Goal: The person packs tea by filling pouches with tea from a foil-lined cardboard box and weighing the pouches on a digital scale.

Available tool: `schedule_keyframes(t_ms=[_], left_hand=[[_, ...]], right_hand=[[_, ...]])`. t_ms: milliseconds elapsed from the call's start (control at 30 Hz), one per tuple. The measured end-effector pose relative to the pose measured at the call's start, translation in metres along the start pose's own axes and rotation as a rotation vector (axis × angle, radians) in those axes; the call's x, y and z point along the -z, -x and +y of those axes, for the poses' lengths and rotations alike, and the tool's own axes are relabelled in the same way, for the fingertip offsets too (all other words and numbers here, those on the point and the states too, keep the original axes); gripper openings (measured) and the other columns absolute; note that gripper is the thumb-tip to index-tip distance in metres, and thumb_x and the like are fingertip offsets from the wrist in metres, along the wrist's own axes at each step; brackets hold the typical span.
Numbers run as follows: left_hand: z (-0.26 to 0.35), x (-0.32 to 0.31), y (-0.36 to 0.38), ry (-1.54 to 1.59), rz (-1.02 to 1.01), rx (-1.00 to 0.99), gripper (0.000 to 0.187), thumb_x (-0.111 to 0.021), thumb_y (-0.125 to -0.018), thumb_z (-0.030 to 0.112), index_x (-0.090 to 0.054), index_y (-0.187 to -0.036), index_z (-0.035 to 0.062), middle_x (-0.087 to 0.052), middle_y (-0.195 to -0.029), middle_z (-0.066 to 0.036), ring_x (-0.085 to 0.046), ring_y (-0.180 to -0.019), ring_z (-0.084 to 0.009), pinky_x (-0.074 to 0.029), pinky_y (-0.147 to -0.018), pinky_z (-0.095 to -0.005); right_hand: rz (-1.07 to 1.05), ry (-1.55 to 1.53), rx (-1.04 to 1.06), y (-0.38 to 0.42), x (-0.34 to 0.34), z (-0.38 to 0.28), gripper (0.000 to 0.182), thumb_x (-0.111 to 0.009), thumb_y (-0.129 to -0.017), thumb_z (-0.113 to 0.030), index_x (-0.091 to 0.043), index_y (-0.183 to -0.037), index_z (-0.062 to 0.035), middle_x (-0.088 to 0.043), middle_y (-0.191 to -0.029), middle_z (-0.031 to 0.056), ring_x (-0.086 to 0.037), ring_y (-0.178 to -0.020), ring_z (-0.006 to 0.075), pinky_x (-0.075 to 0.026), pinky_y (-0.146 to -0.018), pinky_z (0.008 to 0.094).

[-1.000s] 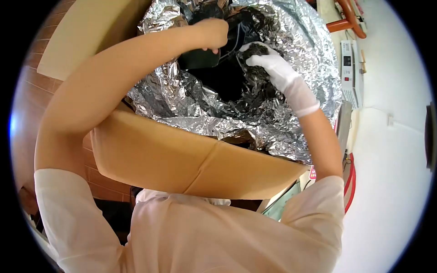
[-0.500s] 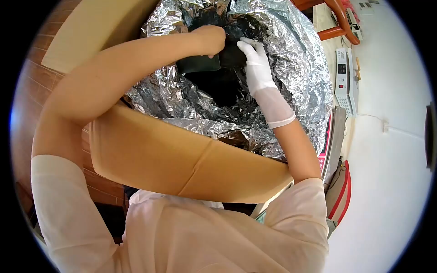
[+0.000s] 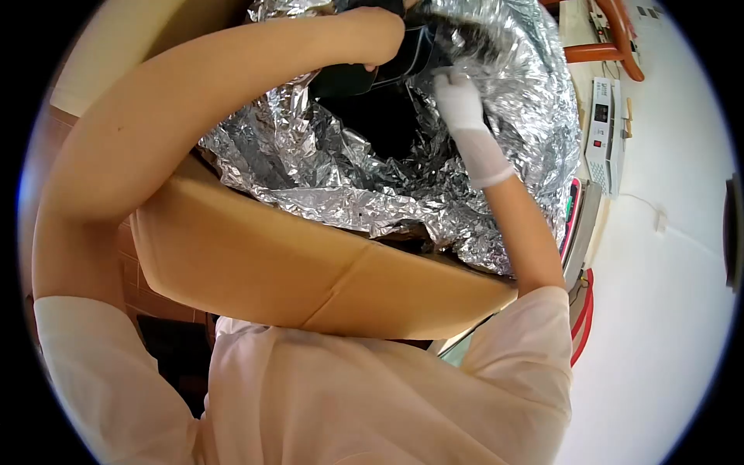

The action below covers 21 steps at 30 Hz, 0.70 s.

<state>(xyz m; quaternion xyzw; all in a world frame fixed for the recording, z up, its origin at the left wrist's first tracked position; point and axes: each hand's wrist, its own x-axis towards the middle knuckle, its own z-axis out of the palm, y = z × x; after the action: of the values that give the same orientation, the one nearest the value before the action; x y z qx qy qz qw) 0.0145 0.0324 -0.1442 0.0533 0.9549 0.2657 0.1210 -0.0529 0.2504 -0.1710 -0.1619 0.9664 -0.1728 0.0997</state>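
Note:
My left hand (image 3: 381,35), bare, reaches over the opening of a large crumpled silver foil lining (image 3: 310,147). Its fingers are curled closed at a dark, smooth-edged object (image 3: 345,80); its kind is hard to make out, and the hand hides part of it. Beside it shows a black rimmed piece (image 3: 412,58), partly under the hand. My right hand (image 3: 459,99), in a white glove, is at the right inner side of the foil. Its fingers are bent in and closed on the foil, somewhat blurred. The hollow between the hands is very dark.
An open cardboard box (image 3: 325,263) surrounds the foil, its near flap folded toward my body. Another flap (image 3: 132,54) stands at the upper left. On the right are a white device with a red switch (image 3: 607,139), an orange-brown wooden chair part (image 3: 612,39) and a white wall (image 3: 674,325).
My left hand has moved up and slightly right. My right hand has drawn back rightward, its fingers now bent in at the foil, which is blurred by motion. The black rimmed piece shows more.

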Motion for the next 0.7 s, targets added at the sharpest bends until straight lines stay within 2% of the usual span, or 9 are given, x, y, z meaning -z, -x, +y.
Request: schedule_keyframes(t_ms=[33, 100, 267, 333, 367, 433, 567, 633, 700], left_hand=[[-0.01, -0.007, 0.001, 0.002, 0.095, -0.127, 0.014, -0.059, -0.069, 0.002, -0.067, -0.06, -0.0052, -0.065, -0.059, -0.017, -0.068, -0.059, -0.0291, -0.054, -0.053, -0.0395], [-0.019, -0.031, -0.028, -0.088, 0.186, 0.036, 0.009, -0.065, -0.063, 0.005, -0.068, -0.061, -0.0039, -0.064, -0.058, -0.018, -0.068, -0.061, -0.0304, -0.054, -0.055, -0.0401], [-0.017, -0.023, -0.021, -0.162, 0.16, -0.062, 0.01, -0.072, -0.056, 0.006, -0.07, -0.061, -0.0024, -0.065, -0.064, -0.021, -0.068, -0.066, -0.0343, -0.054, -0.058, -0.0414], [-0.04, -0.059, -0.037, -0.256, 0.547, -0.229, 0.013, -0.074, -0.057, 0.006, -0.072, -0.067, -0.0021, -0.065, -0.062, -0.019, -0.069, -0.066, -0.0325, -0.054, -0.058, -0.0424], [-0.039, -0.05, -0.031, -0.228, 0.348, -0.19, 0.015, -0.069, -0.063, 0.005, -0.071, -0.076, -0.0033, -0.065, -0.062, -0.019, -0.068, -0.064, -0.0305, -0.054, -0.057, -0.0421], [0.001, -0.03, -0.035, -0.149, 0.059, 0.255, 0.014, -0.067, -0.071, 0.009, -0.073, -0.08, -0.0012, -0.069, -0.089, -0.023, -0.068, -0.084, -0.0356, -0.054, -0.07, -0.0423], [-0.012, -0.035, -0.03, -0.223, -0.081, 0.074, 0.021, -0.07, -0.071, 0.013, -0.074, -0.088, 0.0003, -0.07, -0.092, -0.019, -0.068, -0.088, -0.0319, -0.055, -0.076, -0.0414], [-0.012, -0.046, -0.067, -0.437, -0.423, 0.192, 0.027, -0.076, -0.071, 0.02, -0.073, -0.089, -0.0003, -0.07, -0.093, -0.018, -0.068, -0.089, -0.0317, -0.055, -0.076, -0.0414], [-0.008, -0.043, -0.059, -0.496, -0.501, 0.269, 0.03, -0.078, -0.07, 0.022, -0.073, -0.089, -0.0006, -0.07, -0.093, -0.018, -0.068, -0.089, -0.0317, -0.055, -0.076, -0.0415]], right_hand=[[-0.068, 0.064, -0.048, -0.009, -0.024, 0.012, 0.037, -0.05, -0.086, -0.031, -0.066, -0.108, -0.0046, -0.064, -0.109, 0.0245, -0.061, -0.105, 0.0375, -0.046, -0.092, 0.0427], [-0.146, 0.41, -0.176, -0.031, -0.064, 0.03, 0.042, -0.055, -0.084, -0.033, -0.063, -0.112, -0.0022, -0.062, -0.114, 0.0252, -0.059, -0.108, 0.0388, -0.044, -0.096, 0.0408], [-0.097, 0.373, -0.226, -0.107, -0.076, 0.072, 0.045, -0.056, -0.084, -0.032, -0.059, -0.117, -0.0013, -0.06, -0.117, 0.025, -0.058, -0.11, 0.0383, -0.044, -0.097, 0.0399], [-0.048, 0.323, -0.203, -0.121, -0.065, 0.084, 0.047, -0.057, -0.084, -0.032, -0.057, -0.119, -0.0009, -0.06, -0.119, 0.0249, -0.057, -0.111, 0.0382, -0.044, -0.097, 0.0395], [-0.025, 0.301, -0.188, -0.124, -0.057, 0.089, 0.048, -0.057, -0.084, -0.032, -0.056, -0.12, -0.0007, -0.06, -0.119, 0.0249, -0.057, -0.112, 0.0381, -0.044, -0.097, 0.0393], [0.023, 0.246, -0.155, -0.129, -0.041, 0.103, 0.05, -0.057, -0.084, -0.032, -0.055, -0.122, -0.0004, -0.059, -0.12, 0.0249, -0.057, -0.112, 0.0379, -0.044, -0.098, 0.039], [0.04, 0.151, -0.11, -0.118, -0.025, 0.109, 0.054, -0.058, -0.084, -0.032, -0.051, -0.127, 0.0004, -0.058, -0.123, 0.0247, -0.056, -0.114, 0.0376, -0.043, -0.098, 0.0382], [0.026, 0.112, -0.092, -0.112, -0.024, 0.11, 0.056, -0.059, -0.085, -0.032, -0.049, -0.129, 0.0008, -0.057, -0.124, 0.0247, -0.056, -0.115, 0.0374, -0.043, -0.098, 0.0379], [0.007, 0.097, -0.081, -0.096, -0.022, 0.108, 0.058, -0.059, -0.085, -0.032, -0.047, -0.131, 0.0011, -0.057, -0.125, 0.0246, -0.055, -0.116, 0.0373, -0.043, -0.098, 0.0375]])
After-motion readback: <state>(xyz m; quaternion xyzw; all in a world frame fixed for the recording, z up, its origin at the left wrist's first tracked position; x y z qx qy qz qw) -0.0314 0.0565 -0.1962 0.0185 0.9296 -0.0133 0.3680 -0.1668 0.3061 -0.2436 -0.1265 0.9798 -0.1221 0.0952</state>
